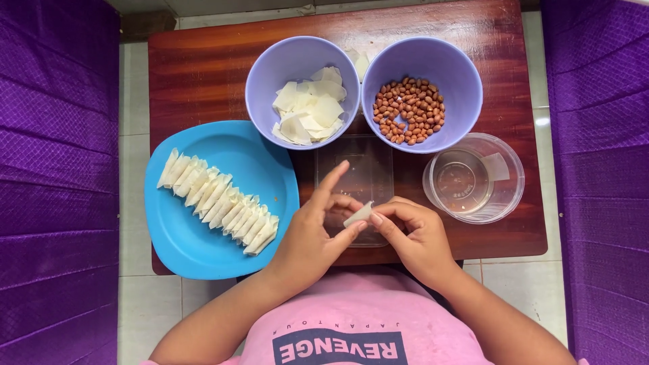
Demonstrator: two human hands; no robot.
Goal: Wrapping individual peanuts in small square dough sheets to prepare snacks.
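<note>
White pastry, a small folded wrapper (357, 214), sits low in the middle of the frame, pinched between both hands. The left hand (312, 236) grips its lower end with thumb and middle fingers, index finger raised free; the right hand (414, 233) closes thumb and fingertips on its upper end. It's held in the air just above a clear square tub (353, 177).

The piece looks slim, and its long axis tilts from lower left to upper right, the upper tip pointing at the right hand's fingers.

Risk, as I judge it: the sheet is thin, so too hard a pinch could tear or flatten it, and a loose grip could let the fold spring open or whatever is inside slip out.

Left of the hands, a blue plate (203, 253) carries a slanting row of folded pieces (220, 203), overlapped. Right, an empty clear round tub (473, 177). Farther up, two lilac bowls touch: the left bowl (267, 71) holds cut wrappers (309, 106), the right bowl (466, 74) holds peanuts (409, 109). All on a red-brown table (203, 67).
</note>
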